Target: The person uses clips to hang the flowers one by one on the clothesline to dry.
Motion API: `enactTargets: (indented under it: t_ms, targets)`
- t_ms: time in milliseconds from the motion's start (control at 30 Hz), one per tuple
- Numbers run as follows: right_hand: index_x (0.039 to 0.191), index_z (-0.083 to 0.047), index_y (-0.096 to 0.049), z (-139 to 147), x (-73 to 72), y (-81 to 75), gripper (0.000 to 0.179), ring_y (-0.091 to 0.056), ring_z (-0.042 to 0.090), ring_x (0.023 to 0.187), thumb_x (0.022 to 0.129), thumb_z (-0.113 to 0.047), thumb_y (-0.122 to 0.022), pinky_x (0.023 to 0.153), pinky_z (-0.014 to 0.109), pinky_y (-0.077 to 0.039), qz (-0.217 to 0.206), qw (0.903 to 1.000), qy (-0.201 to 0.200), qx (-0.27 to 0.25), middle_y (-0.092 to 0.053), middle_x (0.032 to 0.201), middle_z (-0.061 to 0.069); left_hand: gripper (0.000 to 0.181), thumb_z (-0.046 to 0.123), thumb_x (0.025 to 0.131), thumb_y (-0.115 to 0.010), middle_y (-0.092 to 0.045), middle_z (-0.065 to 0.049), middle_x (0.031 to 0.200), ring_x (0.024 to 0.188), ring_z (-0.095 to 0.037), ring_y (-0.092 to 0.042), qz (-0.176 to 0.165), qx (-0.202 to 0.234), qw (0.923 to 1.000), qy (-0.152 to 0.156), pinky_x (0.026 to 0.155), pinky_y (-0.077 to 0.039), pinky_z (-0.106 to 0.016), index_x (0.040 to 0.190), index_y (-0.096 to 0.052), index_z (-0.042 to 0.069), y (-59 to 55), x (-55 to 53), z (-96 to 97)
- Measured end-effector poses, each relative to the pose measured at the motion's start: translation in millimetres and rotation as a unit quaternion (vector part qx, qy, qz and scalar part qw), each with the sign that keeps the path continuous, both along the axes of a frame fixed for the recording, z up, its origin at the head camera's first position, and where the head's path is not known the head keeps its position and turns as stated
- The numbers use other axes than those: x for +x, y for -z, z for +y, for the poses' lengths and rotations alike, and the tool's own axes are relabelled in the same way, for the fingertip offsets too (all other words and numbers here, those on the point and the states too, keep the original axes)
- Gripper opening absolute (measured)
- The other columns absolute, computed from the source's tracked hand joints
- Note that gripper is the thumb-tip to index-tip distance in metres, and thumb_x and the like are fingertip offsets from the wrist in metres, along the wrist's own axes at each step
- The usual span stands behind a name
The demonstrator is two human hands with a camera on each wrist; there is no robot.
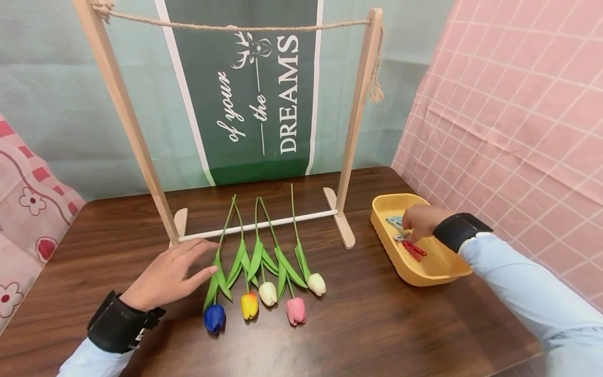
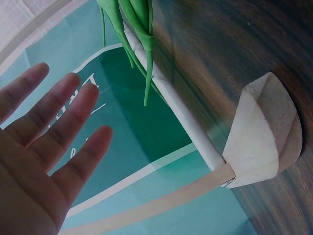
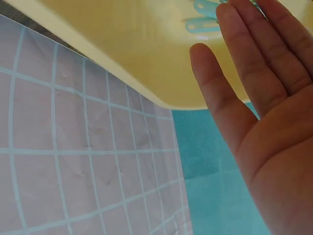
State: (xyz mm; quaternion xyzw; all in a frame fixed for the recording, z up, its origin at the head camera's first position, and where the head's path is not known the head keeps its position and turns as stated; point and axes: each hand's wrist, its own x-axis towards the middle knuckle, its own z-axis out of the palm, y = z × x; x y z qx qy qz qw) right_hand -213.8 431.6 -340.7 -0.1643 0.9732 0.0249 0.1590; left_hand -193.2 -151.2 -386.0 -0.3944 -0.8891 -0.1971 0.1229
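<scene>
My right hand (image 1: pixel 424 220) reaches down into a yellow basket (image 1: pixel 388 251) at the right. Its fingertips are right at the clips there: a light-blue clip (image 3: pixel 200 25) and a red clip (image 1: pixel 415 251). In the right wrist view its fingers are nearly straight, the tips partly out of frame. On the left, my left hand (image 1: pixel 171 275) hovers with spread fingers beside the stem of a blue tulip (image 1: pixel 214 318). Rightward from it lie a yellow-orange tulip (image 1: pixel 249 306), a white tulip (image 1: pixel 268 294), a pink tulip (image 1: pixel 296 311) and another white tulip (image 1: pixel 316 284).
Behind the flowers stands a wooden frame (image 1: pixel 355 115) with a rope (image 1: pixel 235 27) strung across its top and a white rod (image 1: pixel 306 216) low down. The tulip stems overlap this rod. A green printed cloth (image 1: pixel 254 167) hangs behind; pink checked cloth (image 1: pixel 509 104) borders the right.
</scene>
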Motion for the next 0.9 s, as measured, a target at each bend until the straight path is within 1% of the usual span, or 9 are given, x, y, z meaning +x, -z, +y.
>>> enactTargets:
  t_ms: [167,300,333,400,600,667,900]
  targets:
    - [0.072,-0.012,-0.069,-0.4,-3.1,9.7,0.015,-0.046,0.016,0.062,0.071,-0.012,-0.084,0.057,0.03,-0.042,0.012,0.9997,-0.023,0.005,-0.054,0.068,-0.005,0.043,0.035,0.094,-0.065,-0.059,-0.01,0.126,0.117,-0.03,-0.055,-0.001,0.0,1.0,-0.005,0.092,-0.046,-0.053,0.128,-0.06,0.008,-0.9,0.3,-1.5]
    - [0.062,-0.015,-0.064,1.7,-5.2,15.3,0.02,-0.04,0.013,0.055,0.071,-0.008,-0.08,0.05,0.025,-0.031,0.019,0.9992,-0.036,0.003,-0.047,0.059,-0.008,0.044,0.035,0.094,-0.065,-0.059,-0.01,0.126,0.118,-0.03,-0.055,-0.002,0.002,1.0,-0.006,0.092,-0.046,-0.053,0.129,-0.06,0.008,-1.6,0.5,-1.9]
    - [0.059,-0.016,-0.062,2.0,-5.5,16.7,0.022,-0.038,0.012,0.053,0.07,-0.008,-0.079,0.049,0.025,-0.028,0.018,0.9992,-0.035,0.001,-0.045,0.056,-0.009,0.044,0.035,0.094,-0.065,-0.059,-0.01,0.126,0.118,-0.03,-0.055,-0.002,0.002,1.0,-0.006,0.093,-0.046,-0.052,0.129,-0.06,0.008,-1.7,0.4,-1.9]
    - [0.057,-0.016,-0.061,2.5,-6.0,18.6,0.023,-0.036,0.011,0.052,0.069,-0.005,-0.078,0.048,0.024,-0.025,0.021,0.9991,-0.037,-0.005,-0.042,0.054,-0.01,0.044,0.035,0.094,-0.065,-0.059,-0.01,0.126,0.118,-0.03,-0.055,-0.002,0.003,1.0,-0.006,0.093,-0.046,-0.053,0.129,-0.06,0.009,-1.9,0.5,-2.3]
    - [0.061,-0.015,-0.062,5.3,-5.3,24.5,0.021,-0.039,0.014,0.054,0.064,0.003,-0.072,0.049,0.026,-0.029,0.038,0.9991,-0.021,-0.001,-0.047,0.059,-0.007,0.043,0.034,0.094,-0.065,-0.059,-0.01,0.126,0.118,-0.03,-0.055,-0.003,0.002,1.0,-0.006,0.092,-0.046,-0.052,0.129,-0.06,0.008,-1.5,0.2,-1.9]
    - [0.064,-0.015,-0.063,5.6,-5.3,26.0,0.021,-0.041,0.015,0.055,0.064,0.003,-0.073,0.05,0.027,-0.032,0.042,0.999,-0.016,0.004,-0.05,0.061,-0.006,0.044,0.034,0.094,-0.064,-0.059,-0.01,0.127,0.118,-0.03,-0.055,-0.003,0.004,1.0,-0.005,0.092,-0.046,-0.052,0.129,-0.06,0.008,-1.2,0.1,-1.7]
    - [0.067,-0.014,-0.062,8.6,-4.7,28.0,0.019,-0.044,0.017,0.058,0.066,0.002,-0.073,0.052,0.028,-0.035,0.048,0.9988,-0.007,0.004,-0.05,0.064,-0.004,0.043,0.035,0.095,-0.063,-0.058,-0.01,0.128,0.119,-0.03,-0.055,-0.006,0.005,1.0,-0.005,0.092,-0.046,-0.052,0.129,-0.06,0.009,-2.4,0.7,-1.9]
